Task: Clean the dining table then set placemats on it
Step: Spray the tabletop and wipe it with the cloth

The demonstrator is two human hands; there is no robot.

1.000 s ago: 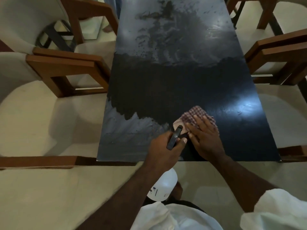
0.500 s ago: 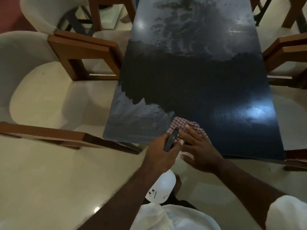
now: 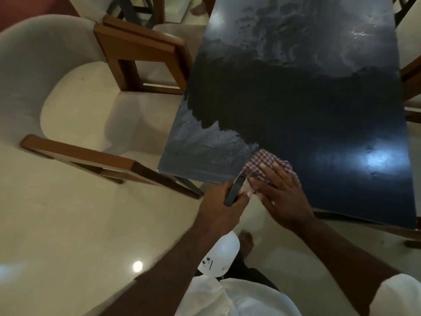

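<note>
Far left, a cream-cushioned armchair w/ brown wooden arms [image 3: 75, 106] now fills much more of the view than 1 s ago; the camera has swung left & the whole scene sits further right. Beside it the dark glossy rectangular bench [image 3: 296, 92] runs up & away, tilted more in frame than before. Its near-left corner carries a grey, streaky smeared patch [image 3: 205, 153]; a dark band crosses the middle, & a second hazy grey area lies at the far end. The near-left patch looks about the same shape as earlier.

Left hand [image 3: 222, 207] is closed around the dark trigger head [image 3: 233, 191] of a white plastic spray bottle [image 3: 219, 256], whose body hangs below the forearm, off the bench edge. Grip unchanged from 1 s ago, though the hand now sits just outside the near edge rather than over it.

Just right of it, the red-and-white checked cloth [image 3: 262, 164] lies on the bench at the near edge, at the boundary between smeared patch & dark band. It has slid left & toward the person vs 1 s ago. Right hand [image 3: 282, 192] lies flat on it, fingers spread & pressing down, palm partly past the edge; not gripping.

Further right, a bright light glare [image 3: 376, 156] reflects off the bench. White sleeves [image 3: 396, 297] show at bottom.
</note>
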